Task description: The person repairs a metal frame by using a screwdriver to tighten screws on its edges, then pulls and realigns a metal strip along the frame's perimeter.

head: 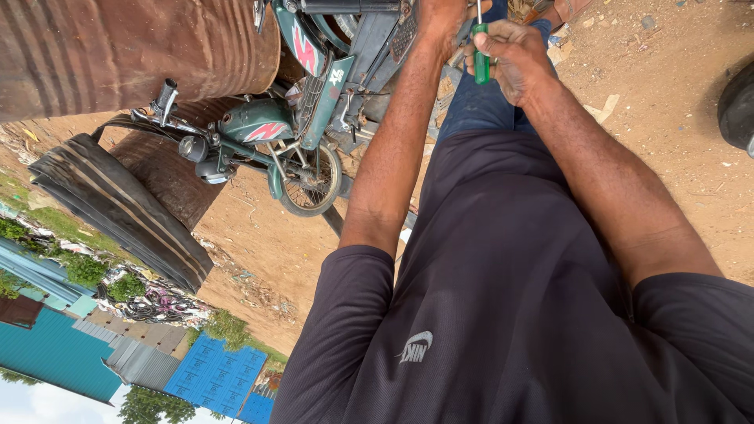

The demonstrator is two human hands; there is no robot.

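My right hand (512,61) is closed around a green-handled screwdriver (481,64) whose metal shaft points toward the top of the view. My left hand (440,22) reaches past it and rests on the dark frame of a green motorcycle (310,118), near its side panel; the fingers are partly cut off by the top edge. The motorcycle, with red and white markings and a spoked wheel (310,179), appears upside down in the view. My dark T-shirt and blue jeans fill the lower right and centre.
A rusty metal drum (133,47) lies at the top left, beside the motorcycle. A stack of black rubber strips (118,208) leans beside a second rusty drum (169,177). A dark round object (738,106) sits at the right edge. Sandy ground with scraps surrounds everything.
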